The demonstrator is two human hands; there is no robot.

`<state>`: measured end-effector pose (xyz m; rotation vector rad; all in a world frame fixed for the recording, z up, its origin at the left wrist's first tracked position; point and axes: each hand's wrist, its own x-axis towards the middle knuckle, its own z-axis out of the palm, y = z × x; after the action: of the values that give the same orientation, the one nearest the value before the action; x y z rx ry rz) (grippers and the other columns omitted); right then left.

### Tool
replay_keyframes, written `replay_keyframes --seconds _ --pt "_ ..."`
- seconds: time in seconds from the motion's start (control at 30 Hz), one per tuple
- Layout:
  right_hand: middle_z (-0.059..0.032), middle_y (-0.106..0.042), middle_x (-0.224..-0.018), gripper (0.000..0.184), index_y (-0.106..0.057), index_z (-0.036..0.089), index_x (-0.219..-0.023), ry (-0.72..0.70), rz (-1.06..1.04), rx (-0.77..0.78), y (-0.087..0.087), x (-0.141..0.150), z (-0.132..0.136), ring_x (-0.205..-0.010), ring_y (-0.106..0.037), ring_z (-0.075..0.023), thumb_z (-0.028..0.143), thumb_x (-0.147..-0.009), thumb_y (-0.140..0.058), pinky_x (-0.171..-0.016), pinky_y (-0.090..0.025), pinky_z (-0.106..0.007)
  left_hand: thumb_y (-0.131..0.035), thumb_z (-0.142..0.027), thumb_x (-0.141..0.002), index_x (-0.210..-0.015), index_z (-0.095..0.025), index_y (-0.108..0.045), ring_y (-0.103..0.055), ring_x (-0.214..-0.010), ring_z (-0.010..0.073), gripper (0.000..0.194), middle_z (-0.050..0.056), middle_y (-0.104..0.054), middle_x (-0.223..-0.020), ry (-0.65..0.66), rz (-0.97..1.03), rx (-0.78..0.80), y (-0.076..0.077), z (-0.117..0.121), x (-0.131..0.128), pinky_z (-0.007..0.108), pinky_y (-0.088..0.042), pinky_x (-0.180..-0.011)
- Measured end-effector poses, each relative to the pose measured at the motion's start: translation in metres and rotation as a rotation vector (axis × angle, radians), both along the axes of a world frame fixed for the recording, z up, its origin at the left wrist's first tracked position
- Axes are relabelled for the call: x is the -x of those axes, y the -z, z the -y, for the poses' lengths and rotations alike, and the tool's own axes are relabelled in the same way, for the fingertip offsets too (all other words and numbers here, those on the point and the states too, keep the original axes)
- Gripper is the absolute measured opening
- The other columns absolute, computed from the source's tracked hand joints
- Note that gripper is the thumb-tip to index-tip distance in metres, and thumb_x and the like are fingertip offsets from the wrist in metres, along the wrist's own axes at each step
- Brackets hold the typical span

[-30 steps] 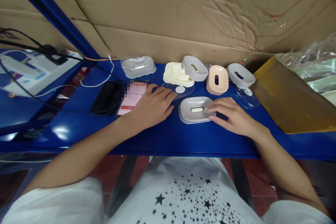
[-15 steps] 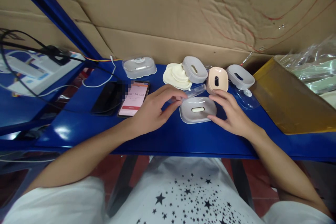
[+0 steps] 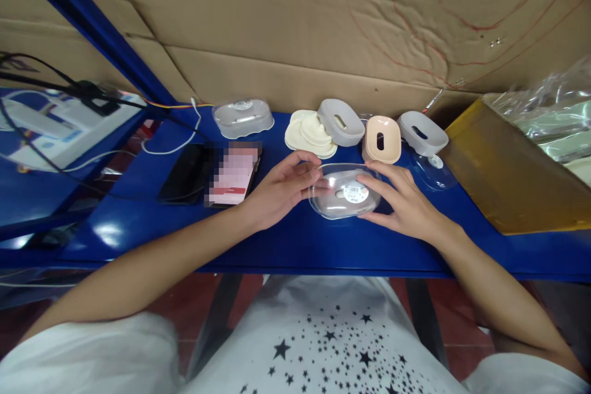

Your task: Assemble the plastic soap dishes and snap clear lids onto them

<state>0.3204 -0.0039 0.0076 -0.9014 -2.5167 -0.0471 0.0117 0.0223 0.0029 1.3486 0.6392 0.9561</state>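
The light is soft and a bit dim, with a white shiny spot on the left part of the blue bench [image 3: 286, 249]. Small bright glints sit on the clear lid [image 3: 344, 191] and the plastic wrap [image 3: 549, 114]. It is darker under the bench, where the red floor [image 3: 184, 308] looks murky. The whole view is a little fuzzy, and small print on the lid is hard to read. Little squares hide part of the glowing phone [image 3: 233, 178]. Things near the sides look stretched.
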Motion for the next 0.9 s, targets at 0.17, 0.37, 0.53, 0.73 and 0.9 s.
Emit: replay_keyframes --seconds 0.17,0.37,0.53,0.73,0.9 --pt "-0.0152 -0.049 -0.17 0.085 -0.037 0.036 -0.17 -0.012 -0.026 0.084 -0.007 -0.007 -0.002 -0.154 -0.052 -0.0397 0.05 -0.098 -0.079 -0.121 -0.047 -0.061 -0.062 -0.044 -0.112 -0.131 -0.023 -0.061 -0.067 -0.125 0.0239 0.028 0.01 -0.067 -0.129 -0.145 -0.26 -0.451 0.004 0.003 0.001 0.042 -0.059 -0.11" --pt "-0.0135 -0.056 -0.166 0.074 -0.046 0.033 -0.164 0.054 -0.012 0.264 -0.019 -0.022 -0.006 -0.152 -0.055 -0.0388 0.053 -0.099 -0.076 -0.122 -0.047 -0.062 -0.064 -0.05 -0.11 -0.161 -0.026 -0.04 -0.042 -0.158 0.0374 0.061 0.022 -0.039 -0.168 -0.015 -0.635 -0.864 0.005 0.011 0.006 0.062 -0.041 -0.13" --pt "-0.015 -0.053 -0.169 0.071 -0.046 0.03 -0.163 0.05 0.003 0.302 -0.012 -0.021 -0.009 -0.156 -0.051 -0.0379 0.052 -0.101 -0.073 -0.124 -0.046 -0.064 -0.075 -0.045 -0.103 -0.161 -0.03 -0.041 -0.043 -0.158 0.039 0.069 0.019 -0.038 -0.169 -0.004 -0.747 -0.909 0.016 0.01 0.005 0.062 -0.045 -0.129" --pt "-0.0147 -0.046 -0.174 0.068 -0.043 0.031 -0.166 0.025 0.006 0.363 -0.006 -0.018 -0.009 -0.16 -0.045 -0.0359 0.047 -0.104 -0.068 -0.127 -0.044 -0.065 -0.077 -0.041 -0.103 -0.162 -0.034 -0.041 -0.045 -0.157 0.0361 0.07 0.017 -0.038 -0.168 -0.022 -0.729 -0.868 0.019 0.007 0.007 0.059 -0.048 -0.128" --pt "-0.0155 -0.043 -0.176 0.067 -0.045 0.03 -0.163 0.007 -0.008 0.379 -0.006 -0.02 -0.009 -0.16 -0.046 -0.0349 0.043 -0.102 -0.071 -0.128 -0.044 -0.063 -0.078 -0.045 -0.102 -0.163 -0.033 -0.041 -0.041 -0.161 0.0378 0.073 0.017 -0.035 -0.173 -0.037 -0.769 -0.855 0.02 0.007 0.007 0.062 -0.044 -0.129"
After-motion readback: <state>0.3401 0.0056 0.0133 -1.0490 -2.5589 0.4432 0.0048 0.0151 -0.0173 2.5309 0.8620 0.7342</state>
